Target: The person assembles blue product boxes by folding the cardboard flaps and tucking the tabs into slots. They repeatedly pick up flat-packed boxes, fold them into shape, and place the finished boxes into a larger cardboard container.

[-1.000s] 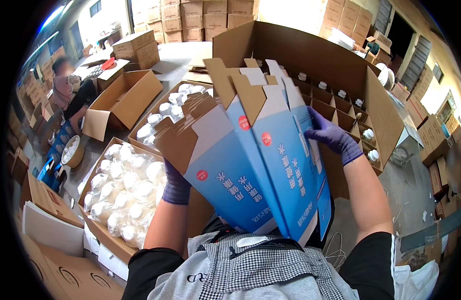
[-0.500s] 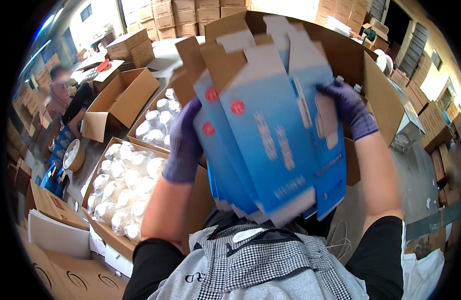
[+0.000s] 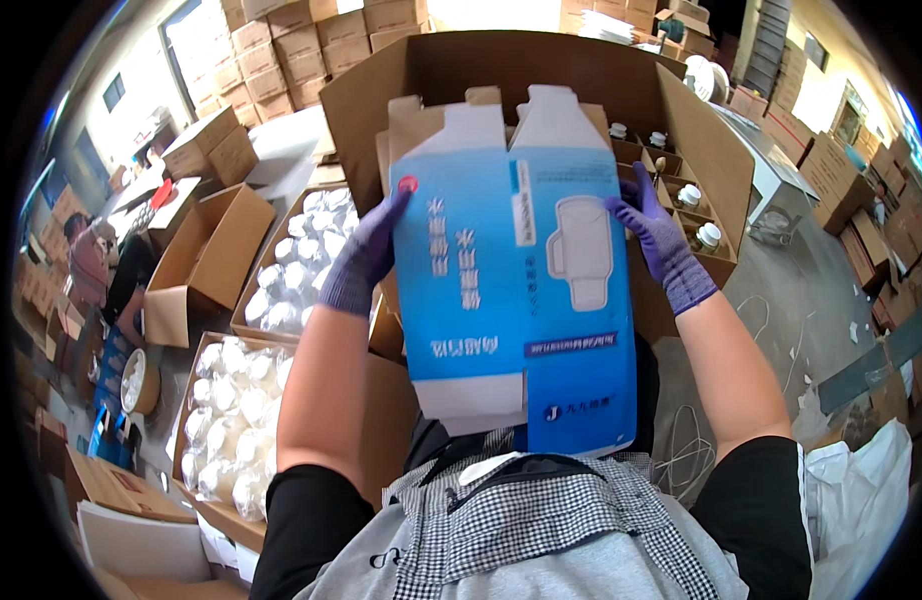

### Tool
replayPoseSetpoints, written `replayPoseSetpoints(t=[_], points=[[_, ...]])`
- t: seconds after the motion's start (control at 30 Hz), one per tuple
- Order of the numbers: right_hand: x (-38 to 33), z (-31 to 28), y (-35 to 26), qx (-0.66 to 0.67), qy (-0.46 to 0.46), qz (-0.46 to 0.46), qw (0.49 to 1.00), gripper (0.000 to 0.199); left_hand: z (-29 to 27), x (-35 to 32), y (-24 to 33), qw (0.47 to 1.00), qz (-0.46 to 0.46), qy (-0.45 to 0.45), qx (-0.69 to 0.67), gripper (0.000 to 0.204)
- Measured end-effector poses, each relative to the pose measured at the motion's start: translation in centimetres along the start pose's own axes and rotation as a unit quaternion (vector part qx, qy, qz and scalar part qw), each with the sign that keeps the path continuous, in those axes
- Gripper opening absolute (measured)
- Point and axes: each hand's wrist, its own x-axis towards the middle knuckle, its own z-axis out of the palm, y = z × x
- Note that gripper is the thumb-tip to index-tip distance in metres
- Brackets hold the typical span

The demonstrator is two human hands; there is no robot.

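Observation:
A stack of flattened blue and white cartons (image 3: 461, 300) stands before my chest, its lower edge close to my apron. My left hand (image 3: 369, 250), in a purple glove, grips the stack's left edge with its fingers out of sight behind. The right hand (image 3: 663, 230), gloved the same, holds the upper right edge, thumb at the front and a finger raised beside it. Behind the stack rises a large open cardboard box (image 3: 701, 150), where white-capped bottles (image 3: 708, 236) sit between cardboard dividers.
On the left, two open boxes hold plastic-wrapped white-topped bottles (image 3: 231, 410). An open brown box (image 3: 216, 250) lies beyond them, near a seated person (image 3: 96, 265). Cord (image 3: 686, 455) trails over the floor at the right, near a white plastic sack (image 3: 856, 490).
The cartons, fanned and tilted before, now stand straighter and more evenly stacked. The view has shifted, and the bottles in the large box show more at the right.

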Motion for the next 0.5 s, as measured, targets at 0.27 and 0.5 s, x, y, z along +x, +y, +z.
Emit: replayPoseSetpoints(t=[0.27, 0.5], points=[[-2.6, 3.3, -2.3, 0.123, -0.043, -0.006, 0.991, 0.101, 1.8, -0.7, -0.1, 0.993, 0.059, 0.068, -0.073, 0.050], [10.9, -1.5, -10.8, 0.160, -0.070, 0.015, 0.984, 0.067, 5.4, 10.7, 12.8, 1.000, 0.019, -0.009, -0.021, 0.046]])
